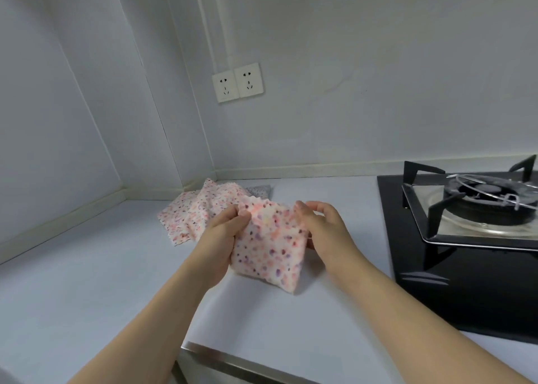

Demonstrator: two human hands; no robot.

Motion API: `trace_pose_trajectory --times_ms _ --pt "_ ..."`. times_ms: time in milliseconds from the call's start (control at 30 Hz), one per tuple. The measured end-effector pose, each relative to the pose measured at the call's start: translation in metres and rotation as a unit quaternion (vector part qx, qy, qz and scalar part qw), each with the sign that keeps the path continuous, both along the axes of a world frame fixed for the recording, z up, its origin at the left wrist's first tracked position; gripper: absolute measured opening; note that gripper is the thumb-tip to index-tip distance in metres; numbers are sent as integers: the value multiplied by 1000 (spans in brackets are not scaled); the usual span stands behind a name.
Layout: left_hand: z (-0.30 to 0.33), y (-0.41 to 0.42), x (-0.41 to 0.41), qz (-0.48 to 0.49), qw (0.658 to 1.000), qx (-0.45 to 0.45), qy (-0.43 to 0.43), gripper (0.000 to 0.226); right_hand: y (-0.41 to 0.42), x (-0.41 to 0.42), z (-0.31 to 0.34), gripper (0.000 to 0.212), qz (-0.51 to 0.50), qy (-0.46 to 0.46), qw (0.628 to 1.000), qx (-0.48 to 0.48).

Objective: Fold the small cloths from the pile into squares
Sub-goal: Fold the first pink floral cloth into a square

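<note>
Head view. The folded cloth (pixel 269 248) is held above the white countertop (pixel 87 296), between both hands, in front of the pile of cloths (pixel 201 209). It is pink-white with red and purple dots. Its long axis runs from the upper edge, which faces away from the person, down to the lower right corner, which points toward the person and hangs lowest. The cloth is tilted, with the upper edge raised and the lower corner close to the countertop; whether it touches the surface cannot be determined.

The left hand (pixel 224 235) grips the left edge of the cloth, fingers curled around the fabric, thumb on the upper left corner. The right hand (pixel 323 226) pinches the right edge, fingers bent, fingertips on the upper right corner.

The pile lies flat on the countertop near the wall corner, behind and to the left of the held cloth. A grey patterned cloth (pixel 260 191) shows at the pile's rear right edge.

A black gas hob (pixel 465 267) with a pan support (pixel 471 197) sits to the right, apart from the cloth. A double wall socket (pixel 238 82) is mounted on the back wall.
</note>
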State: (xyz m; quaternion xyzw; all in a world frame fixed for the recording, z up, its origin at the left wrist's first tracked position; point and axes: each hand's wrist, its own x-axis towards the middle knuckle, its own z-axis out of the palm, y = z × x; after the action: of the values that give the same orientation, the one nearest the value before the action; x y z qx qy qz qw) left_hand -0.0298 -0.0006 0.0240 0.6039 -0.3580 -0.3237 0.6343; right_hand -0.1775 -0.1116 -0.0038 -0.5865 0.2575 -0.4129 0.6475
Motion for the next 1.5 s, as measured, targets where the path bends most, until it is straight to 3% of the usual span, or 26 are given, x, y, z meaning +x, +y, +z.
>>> trace_pose_trajectory --times_ms 100,267,333,467,567,667,767,900,1067,1200,1300,1433,1500 --pt "-7 -3 -5 19 999 -8 -42 25 2 1 0 27 -25 48 996 -70" --pt "-15 -5 -17 19 1000 11 8 36 10 -2 7 11 -70 -6 983 -173" --pt "-16 -4 -21 20 999 -32 -20 23 13 -3 8 4 -73 -30 983 -167" --pt "-12 -1 -21 56 989 -114 -76 4 11 -1 9 32 -5 -14 999 -38" --pt "-7 -1 -25 62 979 -149 -127 21 11 -1 7 38 -20 27 993 -117" --pt "-2 3 -28 56 961 -175 -205 32 16 -2 10 31 -57 13 978 -200" --pt "-1 6 -27 56 946 -176 -266 27 18 -2 12 22 -67 9 970 -235" --pt "3 16 -31 85 914 -159 -363 21 20 -3 11 23 -60 -10 974 -220" --pt "5 26 -30 128 850 -177 -480 28 21 -3 11 18 -43 -12 981 -187" --pt "8 29 -25 104 818 -175 -538 18 22 -4 12 20 -43 -14 979 -196" --pt "7 33 -25 57 845 -165 -505 11 22 -5 12 20 -41 -14 979 -198" --pt "13 40 -31 10 943 -140 -302 6 23 -4 11 15 -30 -12 980 -196" --pt "18 36 -26 -8 973 -95 -208 11 23 -4 12 11 -27 -15 977 -212"
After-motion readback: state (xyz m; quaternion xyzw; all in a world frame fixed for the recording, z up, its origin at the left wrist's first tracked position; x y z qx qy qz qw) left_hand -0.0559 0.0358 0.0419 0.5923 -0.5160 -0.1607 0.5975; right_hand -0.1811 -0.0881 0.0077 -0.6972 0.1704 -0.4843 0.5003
